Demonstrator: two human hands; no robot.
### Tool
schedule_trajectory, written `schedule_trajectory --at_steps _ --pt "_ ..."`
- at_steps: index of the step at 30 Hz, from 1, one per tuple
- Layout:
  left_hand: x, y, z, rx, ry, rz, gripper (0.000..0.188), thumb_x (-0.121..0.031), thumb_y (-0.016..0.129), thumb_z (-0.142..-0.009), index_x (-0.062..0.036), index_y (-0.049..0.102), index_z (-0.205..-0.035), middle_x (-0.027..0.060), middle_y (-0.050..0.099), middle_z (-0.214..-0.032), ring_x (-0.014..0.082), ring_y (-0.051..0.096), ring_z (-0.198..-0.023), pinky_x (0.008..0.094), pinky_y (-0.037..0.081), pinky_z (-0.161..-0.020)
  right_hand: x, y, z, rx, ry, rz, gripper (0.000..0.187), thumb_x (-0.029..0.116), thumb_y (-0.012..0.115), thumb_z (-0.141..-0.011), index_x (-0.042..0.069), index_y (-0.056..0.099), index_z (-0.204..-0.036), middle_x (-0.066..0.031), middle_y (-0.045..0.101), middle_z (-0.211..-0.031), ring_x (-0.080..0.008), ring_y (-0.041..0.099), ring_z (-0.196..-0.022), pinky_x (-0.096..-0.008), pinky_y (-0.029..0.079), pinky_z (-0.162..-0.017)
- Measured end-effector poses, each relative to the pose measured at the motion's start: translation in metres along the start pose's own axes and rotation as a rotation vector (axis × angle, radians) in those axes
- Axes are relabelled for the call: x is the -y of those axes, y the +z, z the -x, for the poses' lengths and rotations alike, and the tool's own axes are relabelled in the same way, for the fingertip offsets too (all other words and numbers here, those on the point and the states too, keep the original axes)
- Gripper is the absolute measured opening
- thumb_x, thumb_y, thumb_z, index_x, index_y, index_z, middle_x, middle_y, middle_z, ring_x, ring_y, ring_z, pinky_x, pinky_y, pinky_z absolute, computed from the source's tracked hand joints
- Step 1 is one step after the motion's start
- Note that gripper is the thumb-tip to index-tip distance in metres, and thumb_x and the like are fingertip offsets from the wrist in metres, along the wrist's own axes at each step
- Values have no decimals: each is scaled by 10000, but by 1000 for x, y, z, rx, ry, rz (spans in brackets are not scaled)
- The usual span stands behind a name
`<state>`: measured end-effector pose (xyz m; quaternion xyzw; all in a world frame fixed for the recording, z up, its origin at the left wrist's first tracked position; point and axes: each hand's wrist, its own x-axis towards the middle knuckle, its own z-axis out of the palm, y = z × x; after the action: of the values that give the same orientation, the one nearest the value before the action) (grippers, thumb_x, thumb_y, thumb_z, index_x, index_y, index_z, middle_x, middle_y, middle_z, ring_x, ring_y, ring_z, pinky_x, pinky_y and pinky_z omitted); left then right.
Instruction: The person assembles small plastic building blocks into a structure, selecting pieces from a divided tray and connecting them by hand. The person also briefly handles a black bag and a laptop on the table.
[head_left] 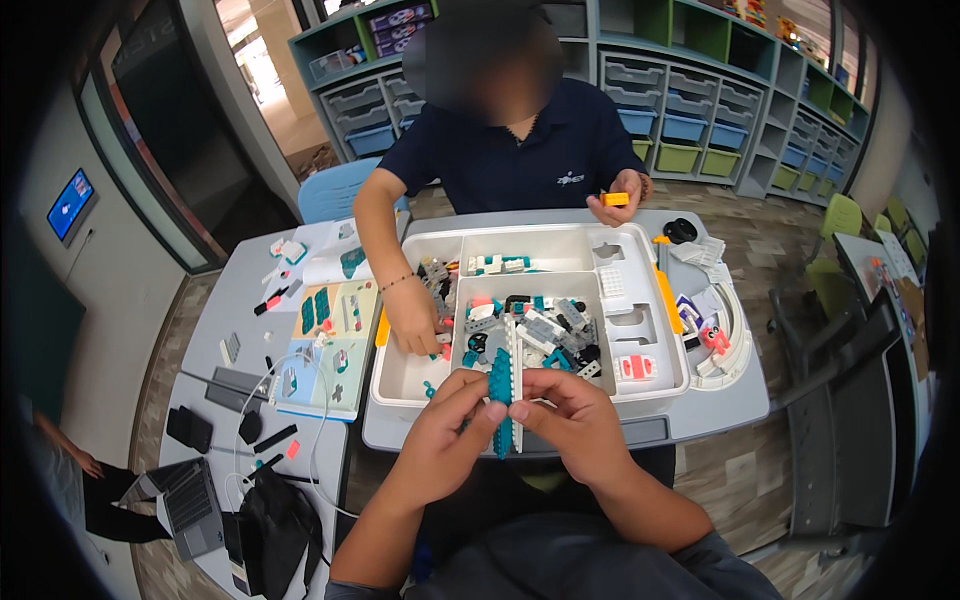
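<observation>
Above the near edge of the white sorting tray, my left hand pinches a long teal studded building piece. My right hand grips a narrow white building plate seen nearly edge-on. The two pieces stand upright side by side, touching or almost so; I cannot tell if they are joined. Behind them lie loose grey, white, black and teal bricks in the tray's middle compartment. Across from me, a person's hand reaches into the left compartment, and their other hand holds a yellow brick.
On the left lies an open picture booklet, with a white cable across it. A laptop and a black bag sit nearer me. A curved white track and a black wheel are right of the tray.
</observation>
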<state>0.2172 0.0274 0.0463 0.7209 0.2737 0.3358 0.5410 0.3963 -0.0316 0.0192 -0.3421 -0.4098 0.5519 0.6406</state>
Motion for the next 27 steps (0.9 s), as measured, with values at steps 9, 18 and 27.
schedule_trajectory --at_steps 9,18,27 --pt "6 -10 -2 -113 7 73 314 -136 543 -1062 54 603 -1305 61 552 -1050 86 511 -790 237 441 -706 -19 5 -4 6 -25 29 479 -19 700 -948 -3 556 -1405 -92 647 -1141 -133 628 -1022 -296 517 -922" --pt "9 -12 -4 -178 -10 162 300 -132 559 -1055 41 610 -1294 64 559 -1040 105 530 -863 253 449 -764 -33 9 -1 30 -162 169 582 -51 728 -910 39 545 -1455 -101 630 -1119 -135 619 -971 -283 530 -845" --pt "9 -10 2 -156 13 135 284 -105 568 -1043 45 618 -1279 86 593 -1120 143 553 -965 268 447 -869 -32 9 3 25 -176 160 592 -45 734 -908 42 544 -1462 -101 625 -1130 -142 615 -978 -298 535 -858"
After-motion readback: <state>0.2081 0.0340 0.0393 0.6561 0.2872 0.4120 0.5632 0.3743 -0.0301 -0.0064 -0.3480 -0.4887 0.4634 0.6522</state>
